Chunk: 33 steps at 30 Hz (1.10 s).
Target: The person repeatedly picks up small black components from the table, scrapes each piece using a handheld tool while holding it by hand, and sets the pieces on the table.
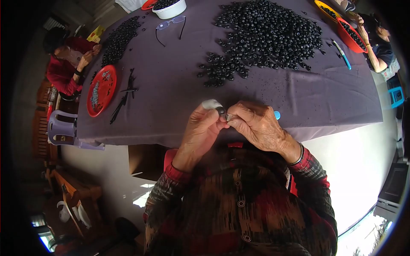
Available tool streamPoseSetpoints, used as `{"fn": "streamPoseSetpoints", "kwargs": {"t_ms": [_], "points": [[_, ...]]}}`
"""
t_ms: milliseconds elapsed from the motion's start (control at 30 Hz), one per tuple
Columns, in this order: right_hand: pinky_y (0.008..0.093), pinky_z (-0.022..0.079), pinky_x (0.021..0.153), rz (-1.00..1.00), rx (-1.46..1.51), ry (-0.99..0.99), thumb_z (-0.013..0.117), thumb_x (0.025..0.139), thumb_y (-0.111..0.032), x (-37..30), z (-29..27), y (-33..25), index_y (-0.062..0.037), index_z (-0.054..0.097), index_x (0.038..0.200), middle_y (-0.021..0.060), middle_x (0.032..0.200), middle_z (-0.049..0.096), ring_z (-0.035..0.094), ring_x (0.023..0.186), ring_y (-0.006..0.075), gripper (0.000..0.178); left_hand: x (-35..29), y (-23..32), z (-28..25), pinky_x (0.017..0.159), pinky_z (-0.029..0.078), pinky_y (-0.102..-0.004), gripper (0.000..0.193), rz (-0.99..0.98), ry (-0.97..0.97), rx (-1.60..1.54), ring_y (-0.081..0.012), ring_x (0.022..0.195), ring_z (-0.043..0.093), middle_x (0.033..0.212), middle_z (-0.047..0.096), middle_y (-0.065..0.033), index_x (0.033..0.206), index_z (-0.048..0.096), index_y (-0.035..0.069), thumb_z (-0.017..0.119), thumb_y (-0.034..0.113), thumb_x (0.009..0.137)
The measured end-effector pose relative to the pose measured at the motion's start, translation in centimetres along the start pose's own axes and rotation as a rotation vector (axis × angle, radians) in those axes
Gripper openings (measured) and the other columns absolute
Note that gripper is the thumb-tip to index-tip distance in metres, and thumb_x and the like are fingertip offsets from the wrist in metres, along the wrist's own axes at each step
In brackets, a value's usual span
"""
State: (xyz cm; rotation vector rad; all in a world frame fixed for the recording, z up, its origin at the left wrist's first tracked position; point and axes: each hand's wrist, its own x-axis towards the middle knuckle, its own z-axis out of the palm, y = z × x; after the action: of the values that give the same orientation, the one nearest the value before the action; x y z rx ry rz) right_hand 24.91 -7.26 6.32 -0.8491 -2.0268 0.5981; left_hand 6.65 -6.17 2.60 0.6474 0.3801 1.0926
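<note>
A big table (171, 81) with a dull purple cloth takes up much of the view. A person in red (64, 68) sits at its left side, and a person in dark clothes (382, 53) sits at its right.

On the far part of the table is a great big pile (273, 36) of round black bits. A long, thinner pile (120, 40) lies near the person in red. Below that pile is a red plate (112, 87) with small silvery bits on it. A red bowl (350, 42) of black bits stands at the right edge, and a white tub (173, 11) of dark bits stands at the far edge.

Two hands meet at the near edge. The right hand (258, 126) has its thumb and finger pinched together — I cannot tell if they grip a thing. The left hand (200, 126) has a white wrap on one finger and grips one black bit.

Glasses (171, 23) lie in front of the tub. A blue pen (343, 56) lies near the red bowl. That one black bit (220, 110) is held up by the left fingertips — right beside the right hand's tips.
</note>
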Motion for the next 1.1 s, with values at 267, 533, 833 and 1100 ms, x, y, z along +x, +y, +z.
{"fn": "streamPoseSetpoints", "kwargs": {"t_ms": [267, 533, 833, 1100], "points": [[0.0355, 0.049, 0.062, 0.040, 0.003, 0.011, 0.058, 0.090, -0.012, 0.0, 0.0, -0.1, -0.0016, 0.058, 0.098, 0.0127, 0.082, 0.062, 0.062, 0.071, 0.0325, 0.013, 0.1, -0.3, -0.5, 0.076, 0.055, -0.0292, 0.013, -0.012, -0.023, -0.011, -0.0126, 0.085, 0.062, 0.091, 0.062, -0.0035, 0.101, 0.062, 0.006, 0.052, 0.005, 0.094], [0.0349, 0.050, 0.062, 0.054, 0.024, 0.017, 0.059, 0.090, -0.011, -0.1, 0.1, 0.0, -0.0015, 0.059, 0.101, 0.0132, 0.083, 0.062, 0.063, 0.071, 0.0329, 0.014, 0.0, -0.5, -0.3, 0.075, 0.055, -0.0290, 0.013, -0.017, -0.004, -0.049, -0.0117, 0.082, 0.060, 0.091, 0.061, -0.0028, 0.105, 0.060, 0.007, 0.053, 0.008, 0.095], [0.0348, 0.050, 0.061, 0.039, -0.008, 0.024, 0.060, 0.090, -0.012, -0.1, 0.1, 0.2, 0.0000, 0.060, 0.101, 0.0143, 0.082, 0.062, 0.063, 0.070, 0.0326, 0.016, -0.1, -0.6, -0.5, 0.073, 0.055, -0.0298, 0.012, 0.011, 0.003, -0.032, -0.0119, 0.081, 0.060, 0.089, 0.061, -0.0038, 0.104, 0.059, 0.009, 0.052, 0.006, 0.095], [0.0380, 0.048, 0.055, 0.164, 0.032, 0.068, 0.056, 0.093, -0.019, -0.1, 0.7, 1.4, -0.0030, 0.060, 0.096, 0.0134, 0.073, 0.061, 0.061, 0.068, 0.0324, 0.017, -0.6, -0.9, 0.4, 0.074, 0.055, -0.0357, 0.011, 0.006, -0.036, 0.039, -0.0151, 0.081, 0.061, 0.091, 0.064, -0.0068, 0.099, 0.061, 0.006, 0.056, 0.002, 0.090]]}}
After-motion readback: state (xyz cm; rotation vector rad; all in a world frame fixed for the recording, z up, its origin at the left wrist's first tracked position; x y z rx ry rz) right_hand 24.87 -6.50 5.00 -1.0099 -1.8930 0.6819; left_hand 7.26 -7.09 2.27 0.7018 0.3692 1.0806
